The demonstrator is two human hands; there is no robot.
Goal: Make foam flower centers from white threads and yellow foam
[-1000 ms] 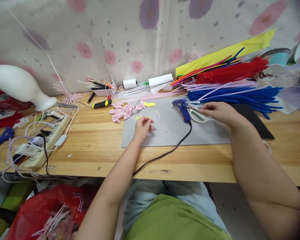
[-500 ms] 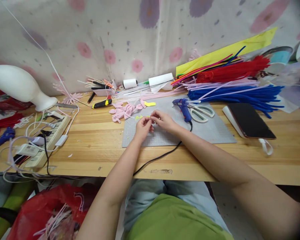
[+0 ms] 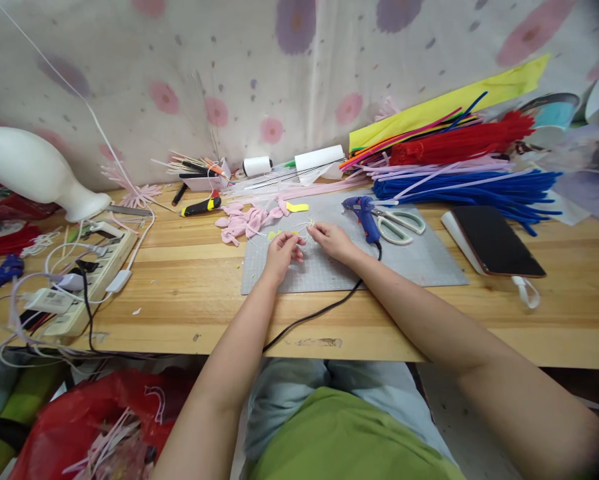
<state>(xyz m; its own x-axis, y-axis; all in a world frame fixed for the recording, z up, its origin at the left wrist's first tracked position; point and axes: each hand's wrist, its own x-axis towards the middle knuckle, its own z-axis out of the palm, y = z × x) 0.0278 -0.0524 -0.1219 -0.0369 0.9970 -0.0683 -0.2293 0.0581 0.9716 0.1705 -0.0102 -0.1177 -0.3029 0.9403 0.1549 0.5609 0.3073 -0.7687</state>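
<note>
Over the grey cutting mat (image 3: 414,267), my right hand (image 3: 332,241) pinches a small thin piece with a yellow tip (image 3: 311,222). My left hand (image 3: 284,253) is close by on the left, its fingers curled; whether something small is between them is too small to tell. Thin white wires (image 3: 302,229) lie between and beyond the hands. Yellow-green scraps (image 3: 274,235) are just behind my left hand. Pink fuzzy pieces (image 3: 242,221) sit at the mat's back left corner, beside a yellow strip (image 3: 297,207).
Right of my hands lie a blue glue gun (image 3: 365,217) and scissors (image 3: 396,227). Blue pipe cleaners (image 3: 459,192) and a phone (image 3: 499,240) are farther right. A yellow-black cutter (image 3: 200,207) and power strip (image 3: 94,280) are left. A black cord (image 3: 319,313) crosses the front.
My hands, which were together, have moved apart. My right hand has shifted slightly right with the small piece, and its yellow tip now shows. The view has shifted slightly.
</note>
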